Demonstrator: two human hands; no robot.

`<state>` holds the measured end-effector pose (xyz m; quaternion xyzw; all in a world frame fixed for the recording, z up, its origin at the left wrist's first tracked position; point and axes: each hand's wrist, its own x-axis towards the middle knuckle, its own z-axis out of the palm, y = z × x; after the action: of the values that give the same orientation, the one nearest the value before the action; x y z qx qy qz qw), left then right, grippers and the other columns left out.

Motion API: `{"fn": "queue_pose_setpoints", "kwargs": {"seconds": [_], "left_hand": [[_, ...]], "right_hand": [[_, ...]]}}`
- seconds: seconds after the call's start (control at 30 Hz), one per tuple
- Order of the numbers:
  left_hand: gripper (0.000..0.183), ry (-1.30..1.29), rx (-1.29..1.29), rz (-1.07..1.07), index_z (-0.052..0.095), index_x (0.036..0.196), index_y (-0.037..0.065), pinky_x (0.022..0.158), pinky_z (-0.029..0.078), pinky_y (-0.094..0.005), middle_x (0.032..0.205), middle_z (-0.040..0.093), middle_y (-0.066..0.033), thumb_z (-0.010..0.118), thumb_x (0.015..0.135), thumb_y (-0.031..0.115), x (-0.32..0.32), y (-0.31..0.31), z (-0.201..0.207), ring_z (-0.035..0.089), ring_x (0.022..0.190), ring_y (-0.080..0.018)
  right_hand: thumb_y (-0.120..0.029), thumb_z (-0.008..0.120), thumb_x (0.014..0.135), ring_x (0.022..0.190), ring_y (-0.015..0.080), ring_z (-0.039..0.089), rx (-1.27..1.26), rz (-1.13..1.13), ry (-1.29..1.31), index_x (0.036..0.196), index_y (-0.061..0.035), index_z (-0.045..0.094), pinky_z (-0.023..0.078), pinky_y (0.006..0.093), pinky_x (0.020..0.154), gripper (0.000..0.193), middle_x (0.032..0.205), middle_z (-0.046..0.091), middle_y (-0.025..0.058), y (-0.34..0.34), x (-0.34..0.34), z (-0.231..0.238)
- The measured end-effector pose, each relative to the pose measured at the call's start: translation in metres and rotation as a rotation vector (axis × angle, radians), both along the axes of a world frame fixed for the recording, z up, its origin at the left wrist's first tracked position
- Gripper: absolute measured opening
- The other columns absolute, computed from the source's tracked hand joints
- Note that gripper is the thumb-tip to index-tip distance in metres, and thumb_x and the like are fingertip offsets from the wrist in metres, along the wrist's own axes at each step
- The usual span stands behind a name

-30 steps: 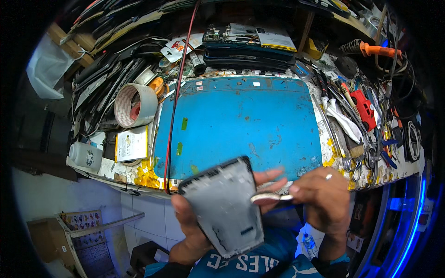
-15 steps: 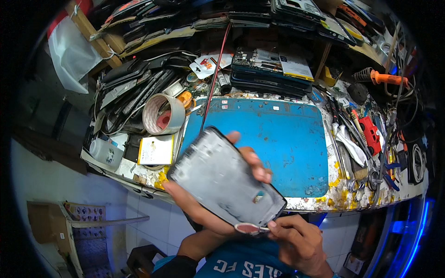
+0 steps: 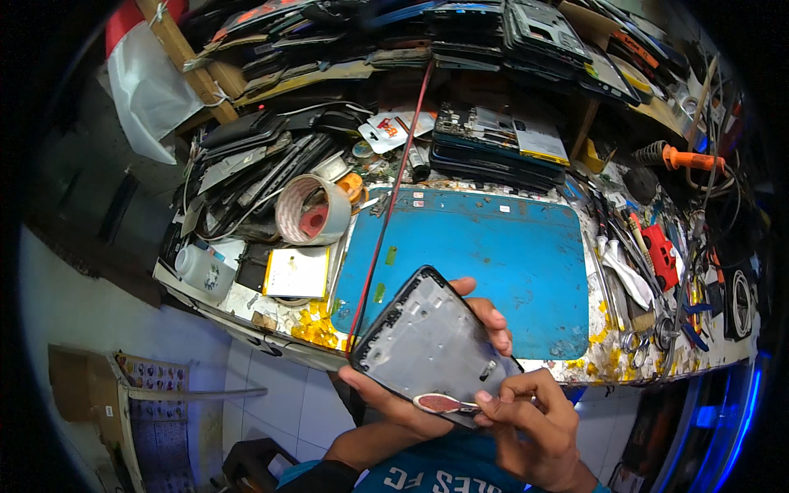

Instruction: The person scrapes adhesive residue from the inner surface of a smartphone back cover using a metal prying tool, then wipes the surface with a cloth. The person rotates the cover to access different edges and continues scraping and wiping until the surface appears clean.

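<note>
My left hand [image 3: 400,404] cradles a phone frame [image 3: 429,337] from below, its fingers curled over the far edge. The frame has a bare grey metal face, a black rim and a small cutout, and is held tilted above the near edge of the bench. My right hand [image 3: 538,423] pinches the thin handle of a small spoon-like tool [image 3: 440,403] with an oval, reddish, pale-rimmed head. That head lies over the frame's near edge; whether it touches the metal I cannot tell.
A blue work mat [image 3: 501,255] covers the middle of the bench. Left are a tape roll [image 3: 329,215], a white bottle [image 3: 201,267] and a flat battery [image 3: 296,273]. Stacked phone parts [image 3: 493,152] stand behind. Pliers, scissors [image 3: 637,345] and a soldering iron [image 3: 690,158] lie right.
The phone frame has moved lower and slightly right, and has turned. The tool's head now overlaps the frame's near edge more. Both hands keep their grip.
</note>
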<state>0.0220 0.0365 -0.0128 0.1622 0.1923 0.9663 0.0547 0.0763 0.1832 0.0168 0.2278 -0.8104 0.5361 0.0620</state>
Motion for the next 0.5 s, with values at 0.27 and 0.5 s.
{"fn": "queue_pose_setpoints", "kwargs": {"seconds": [0.27,0.5], "left_hand": [[0.143,0.078,0.009,0.006,0.033,0.142,-0.007,0.092,0.045,-0.0407,0.116,0.056,-0.0197,0.038,0.051,0.104,0.000,0.009,-0.003,0.054,0.102,-0.0253],[0.146,-0.005,-0.120,0.031,0.032,0.144,-0.006,0.097,0.044,-0.0407,0.120,0.054,-0.0188,0.039,0.048,0.105,0.009,0.010,-0.012,0.054,0.107,-0.0255]], "right_hand": [[0.008,0.076,0.073,0.073,0.0175,0.067,-0.043,-0.022,0.171,0.114,-0.0076,0.071,0.057,0.0289,0.062,0.043,0.093,0.056,0.0102,-0.014,-0.015,0.008],[0.004,0.076,0.070,0.066,0.0165,0.063,0.020,-0.150,0.331,0.107,-0.0090,0.073,0.052,0.0290,0.052,0.039,0.088,0.058,0.0064,-0.025,-0.024,0.000]]}}
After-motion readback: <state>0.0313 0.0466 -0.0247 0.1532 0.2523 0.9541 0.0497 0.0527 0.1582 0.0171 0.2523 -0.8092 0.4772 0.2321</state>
